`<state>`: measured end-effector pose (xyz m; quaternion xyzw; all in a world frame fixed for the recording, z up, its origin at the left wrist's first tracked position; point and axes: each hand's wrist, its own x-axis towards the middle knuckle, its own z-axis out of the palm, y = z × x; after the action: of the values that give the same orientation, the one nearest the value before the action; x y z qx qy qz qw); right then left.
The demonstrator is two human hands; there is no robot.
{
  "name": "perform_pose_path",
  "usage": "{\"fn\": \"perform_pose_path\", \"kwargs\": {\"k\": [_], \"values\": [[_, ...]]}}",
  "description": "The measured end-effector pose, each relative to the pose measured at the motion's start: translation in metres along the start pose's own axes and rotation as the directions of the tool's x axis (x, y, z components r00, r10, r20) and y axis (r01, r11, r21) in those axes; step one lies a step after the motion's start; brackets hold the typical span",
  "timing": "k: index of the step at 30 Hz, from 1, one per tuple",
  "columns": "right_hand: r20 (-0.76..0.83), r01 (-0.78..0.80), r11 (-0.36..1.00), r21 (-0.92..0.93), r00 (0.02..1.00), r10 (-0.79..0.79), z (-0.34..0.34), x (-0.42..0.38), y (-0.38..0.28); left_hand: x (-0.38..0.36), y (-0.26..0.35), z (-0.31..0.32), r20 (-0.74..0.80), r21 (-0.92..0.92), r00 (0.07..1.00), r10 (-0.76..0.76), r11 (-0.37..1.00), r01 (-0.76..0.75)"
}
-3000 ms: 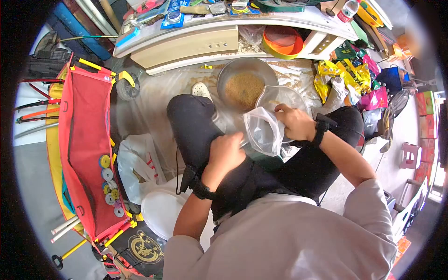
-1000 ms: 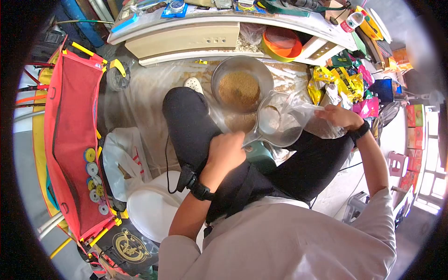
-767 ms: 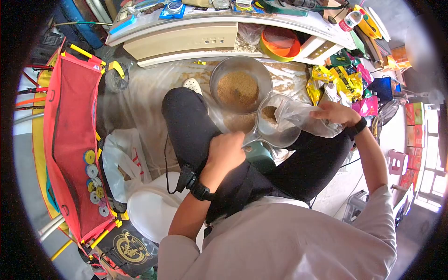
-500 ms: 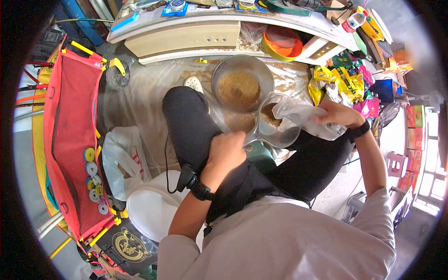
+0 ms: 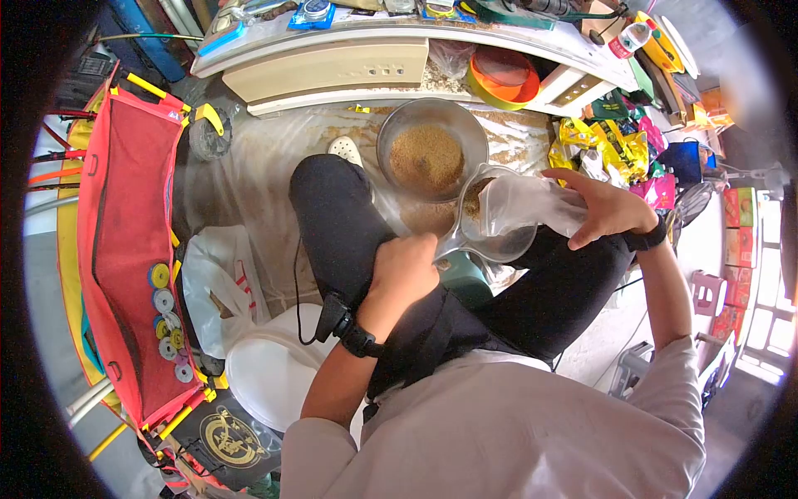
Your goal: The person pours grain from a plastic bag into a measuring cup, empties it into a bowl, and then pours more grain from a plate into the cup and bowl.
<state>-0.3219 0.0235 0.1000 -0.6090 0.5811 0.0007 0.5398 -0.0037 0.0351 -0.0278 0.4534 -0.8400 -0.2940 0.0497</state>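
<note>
I sit cross-legged in black trousers. My left hand [image 5: 403, 270] is closed on the handle of a clear plastic scoop cup [image 5: 507, 241] held above my lap. My right hand [image 5: 603, 204] grips a clear plastic bag [image 5: 524, 204] that lies tilted with its mouth over the cup; brown granules [image 5: 474, 198] sit at the bag's mouth inside the cup. Just beyond the cup stands a metal bowl [image 5: 431, 154] holding the same brown granules.
A white low table edge [image 5: 332, 71] with clutter runs across the top, an orange bowl [image 5: 499, 75] beneath it. Yellow and pink packets [image 5: 611, 141] lie to the right. A red bag [image 5: 125, 233], a white plastic bag [image 5: 220, 279] and a white lid [image 5: 270, 366] lie on the left.
My right hand lifted the bag's closed end and swung it left, so the bag tips into the cup and brown granules gather at its mouth. My left hand stayed put.
</note>
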Motion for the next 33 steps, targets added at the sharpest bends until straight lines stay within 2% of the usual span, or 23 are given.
{"fn": "perform_pose_path", "kwargs": {"k": [2, 3, 5, 8, 12, 14, 15, 17, 24, 33], "values": [[-0.033, 0.083, 0.987, -0.134, 0.996, -0.089, 0.001, -0.001, 0.003, 0.000, 0.000, 0.001, -0.005, -0.001, 1.000, 0.003, 1.000, -0.003], [-0.033, 0.083, 0.987, -0.134, 0.996, -0.088, 0.002, -0.001, 0.005, 0.000, -0.001, 0.001, -0.012, 0.001, 1.000, 0.008, 1.000, -0.008], [-0.085, 0.162, 0.935, -0.315, 0.977, -0.198, 0.004, -0.001, 0.008, 0.000, -0.001, 0.001, -0.019, 0.003, 1.000, 0.011, 1.000, -0.011], [-0.148, 0.120, 0.912, -0.392, 0.970, -0.192, 0.010, -0.005, -0.003, -0.001, -0.001, 0.002, -0.025, -0.001, 1.000, 0.015, 1.000, -0.015], [-0.165, 0.117, 0.913, -0.390, 0.967, -0.194, 0.016, -0.005, -0.006, 0.000, -0.002, 0.002, -0.014, 0.010, 1.000, 0.016, 1.000, -0.016], [-0.258, 0.156, 0.895, -0.417, 0.924, -0.282, 0.020, -0.003, -0.003, 0.000, -0.002, 0.002, -0.016, 0.015, 1.000, 0.016, 1.000, -0.016], [-0.257, 0.157, 0.895, -0.418, 0.924, -0.282, 0.022, -0.003, -0.005, 0.000, -0.002, 0.002, -0.011, 0.014, 1.000, 0.011, 1.000, -0.010], [-0.363, 0.091, 0.900, -0.426, 0.894, -0.262, 0.025, -0.003, -0.018, 0.000, -0.002, 0.002, -0.006, 0.013, 1.000, 0.006, 1.000, -0.006], [-0.411, 0.079, 0.898, -0.432, 0.869, -0.275, 0.032, -0.003, -0.027, 0.000, -0.001, 0.002, 0.009, 0.014, 1.000, 0.013, 1.000, -0.013], [-0.383, 0.251, 0.872, -0.420, 0.822, -0.422, 0.040, -0.001, -0.028, 0.000, -0.002, 0.003, 0.003, 0.015, 1.000, 0.011, 1.000, -0.011]]}}
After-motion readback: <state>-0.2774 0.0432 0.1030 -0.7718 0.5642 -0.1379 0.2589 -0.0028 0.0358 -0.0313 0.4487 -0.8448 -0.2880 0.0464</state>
